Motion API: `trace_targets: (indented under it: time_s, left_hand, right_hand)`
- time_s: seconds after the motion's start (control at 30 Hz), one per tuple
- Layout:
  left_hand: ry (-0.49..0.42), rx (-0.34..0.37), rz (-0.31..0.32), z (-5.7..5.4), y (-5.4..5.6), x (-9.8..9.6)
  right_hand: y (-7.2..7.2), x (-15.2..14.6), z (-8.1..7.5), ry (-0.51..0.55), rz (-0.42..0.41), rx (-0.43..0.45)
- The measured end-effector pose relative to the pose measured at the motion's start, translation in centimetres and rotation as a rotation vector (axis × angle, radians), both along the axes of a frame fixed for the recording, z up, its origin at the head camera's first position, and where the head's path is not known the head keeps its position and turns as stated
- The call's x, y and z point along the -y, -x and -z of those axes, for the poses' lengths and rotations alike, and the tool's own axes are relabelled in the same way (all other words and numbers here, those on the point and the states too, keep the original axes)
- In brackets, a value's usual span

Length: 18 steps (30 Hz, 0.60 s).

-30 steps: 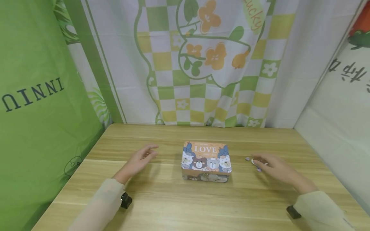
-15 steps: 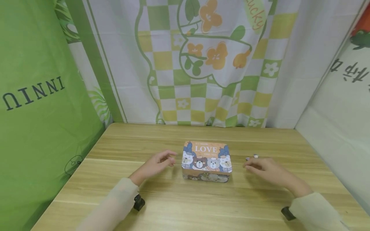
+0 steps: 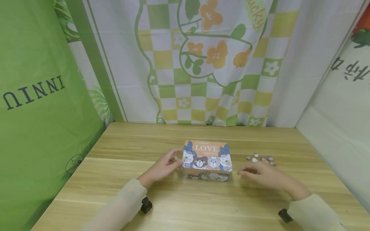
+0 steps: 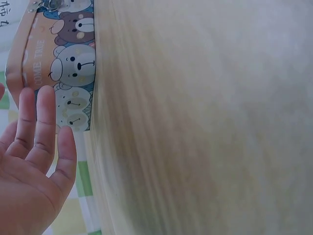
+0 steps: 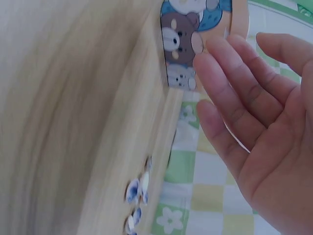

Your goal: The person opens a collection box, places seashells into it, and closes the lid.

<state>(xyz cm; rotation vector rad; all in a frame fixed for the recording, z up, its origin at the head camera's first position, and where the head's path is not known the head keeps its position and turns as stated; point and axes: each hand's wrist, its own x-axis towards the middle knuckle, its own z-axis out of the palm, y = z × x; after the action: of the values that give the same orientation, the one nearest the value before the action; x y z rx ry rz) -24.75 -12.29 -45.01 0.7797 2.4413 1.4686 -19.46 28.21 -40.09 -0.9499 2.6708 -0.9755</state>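
A rectangular tin box (image 3: 207, 160) with cartoon bears and the word LOVE on its lid stands closed on the table. My left hand (image 3: 163, 165) is at the tin's left side, fingertips right at its edge; in the left wrist view the fingers (image 4: 46, 122) are extended and hold nothing. My right hand (image 3: 263, 175) hovers a little off the tin's right side, its fingers (image 5: 222, 83) loosely straight and holding nothing. Several small shells (image 3: 255, 159), whitish with purple-blue tints, lie on the table just beyond the right hand. A metal clasp (image 4: 51, 4) shows on the tin's front.
The wooden table (image 3: 185, 205) has its far edge against a checked curtain (image 3: 182, 93). A green cloth (image 3: 37, 128) hangs on the left and a white cloth (image 3: 341, 128) on the right. Each wrist carries a small black camera (image 3: 146, 205).
My left hand has moved right, up to the tin's side. My right hand has drawn left away from the shells toward the tin, uncovering more of them. The tin stays in place.
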Motion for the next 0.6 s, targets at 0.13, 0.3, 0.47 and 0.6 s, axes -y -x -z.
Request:
trace_targets:
  time_s: [0.13,0.3,0.47,0.6]
  left_hand:
    - [0.001,-0.018,0.002,-0.2,-0.4,-0.3]
    - [-0.006,-0.031,0.004,-0.4,-0.7,-0.4]
    - [-0.016,-0.026,0.004,-0.3,-0.7,-0.5]
    - [-0.001,-0.016,-0.011,-0.3,-0.7,-0.5]
  right_hand:
    - [-0.4,0.6,0.0,0.016,-0.026,0.078]
    - [-0.8,1.8,0.2,0.039,-0.11,0.145]
    - [-1.1,3.0,0.5,0.025,-0.161,0.18]
    - [-1.1,4.2,1.1,0.038,-0.181,0.256]
